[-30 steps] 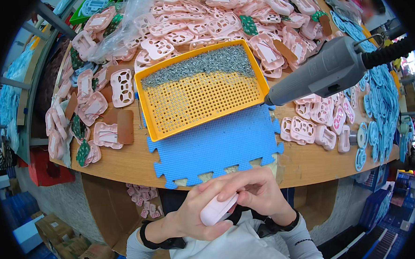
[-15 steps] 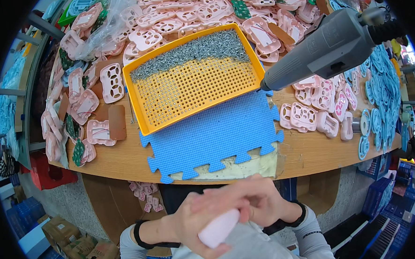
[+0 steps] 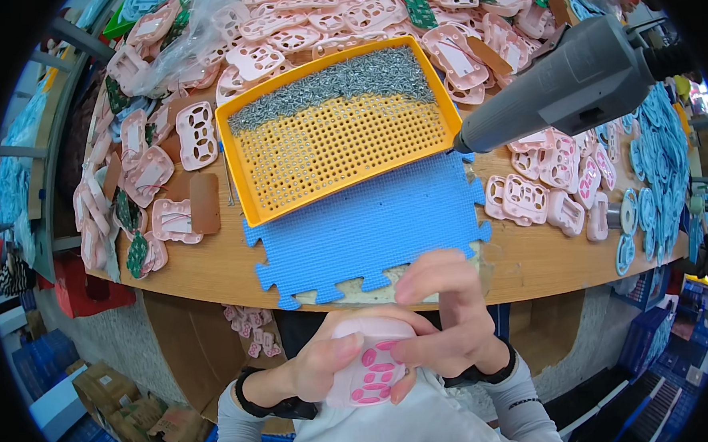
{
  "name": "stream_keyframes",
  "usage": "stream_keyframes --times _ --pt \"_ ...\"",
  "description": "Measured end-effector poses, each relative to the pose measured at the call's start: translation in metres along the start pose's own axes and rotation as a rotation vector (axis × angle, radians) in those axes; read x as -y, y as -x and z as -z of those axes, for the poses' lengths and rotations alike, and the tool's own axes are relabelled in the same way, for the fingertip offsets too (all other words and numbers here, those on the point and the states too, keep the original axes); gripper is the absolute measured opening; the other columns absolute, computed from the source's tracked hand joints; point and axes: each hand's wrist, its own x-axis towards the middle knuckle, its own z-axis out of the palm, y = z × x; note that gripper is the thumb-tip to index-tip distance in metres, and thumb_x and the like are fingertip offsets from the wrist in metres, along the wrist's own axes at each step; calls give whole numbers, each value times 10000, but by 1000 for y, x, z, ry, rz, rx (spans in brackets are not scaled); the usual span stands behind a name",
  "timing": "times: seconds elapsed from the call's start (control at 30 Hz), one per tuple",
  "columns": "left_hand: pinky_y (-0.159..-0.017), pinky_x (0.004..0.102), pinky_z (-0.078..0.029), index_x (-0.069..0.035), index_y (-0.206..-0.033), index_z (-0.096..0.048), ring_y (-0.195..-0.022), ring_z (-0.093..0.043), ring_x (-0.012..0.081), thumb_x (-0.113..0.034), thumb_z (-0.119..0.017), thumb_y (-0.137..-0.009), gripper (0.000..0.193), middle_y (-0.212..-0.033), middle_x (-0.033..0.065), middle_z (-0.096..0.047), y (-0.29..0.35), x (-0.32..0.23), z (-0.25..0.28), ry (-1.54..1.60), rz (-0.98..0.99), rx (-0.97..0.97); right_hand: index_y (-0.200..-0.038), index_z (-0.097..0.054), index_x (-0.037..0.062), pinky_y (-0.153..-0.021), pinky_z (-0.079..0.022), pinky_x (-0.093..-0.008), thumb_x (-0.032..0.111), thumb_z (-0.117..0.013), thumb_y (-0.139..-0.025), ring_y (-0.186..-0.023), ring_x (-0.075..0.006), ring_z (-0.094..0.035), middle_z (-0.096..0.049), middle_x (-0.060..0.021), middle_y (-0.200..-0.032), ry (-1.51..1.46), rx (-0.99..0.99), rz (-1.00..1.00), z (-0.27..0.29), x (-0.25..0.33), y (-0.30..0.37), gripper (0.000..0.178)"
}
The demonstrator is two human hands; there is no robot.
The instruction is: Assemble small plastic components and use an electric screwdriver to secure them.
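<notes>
Low in front of me, at the table's near edge, I hold a pale pink rounded plastic case (image 3: 368, 330) with darker pink oval buttons facing up. My left hand (image 3: 318, 367) is closed round its left side, thumb lying on the top face. At the right side my right hand (image 3: 454, 328) touches the case, its thumb by the buttons and another fingertip at the lower edge; its upper fingers are raised, bent and slightly blurred. The underside of the case is hidden. Beyond the hands lies a blue foam mat (image 3: 363, 240).
A yellow perforated tray (image 3: 245, 196) with small screws (image 3: 339, 82) rests partly on the mat. A grey power screwdriver (image 3: 559, 90) slants in from the right, its tip by the tray's corner. Pink plastic shells (image 3: 296, 38) heap at the back; light blue parts (image 3: 659, 153) pile right.
The pink case has turned so its buttons show. My right hand has come off the left and its upper fingers have lifted. The view has shifted slightly.
</notes>
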Motion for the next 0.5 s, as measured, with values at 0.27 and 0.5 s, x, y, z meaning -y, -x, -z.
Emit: stream_keyframes --times 0.27,0.5 --pt "-590 330 -469 113 -1204 -419 -669 -591 251 -397 -453 -855 619 -851 178 -552 1 -1 -2 49 32 0 -803 -686 222 -807 -368 -375 154 -698 -668 -971 -261 -509 -535 -88 -1126 141 6 65 -1 3 -6 151" --pt "-582 350 -483 91 -1197 -447 -668 -601 276 -376 -446 -883 563 -870 182 -548 -1 1 0 37 19 21 -786 -678 243 -788 -350 -377 187 -685 -648 -974 -269 -506 -564 -62 -1103 242 -41 121 -2 1 -4 149"
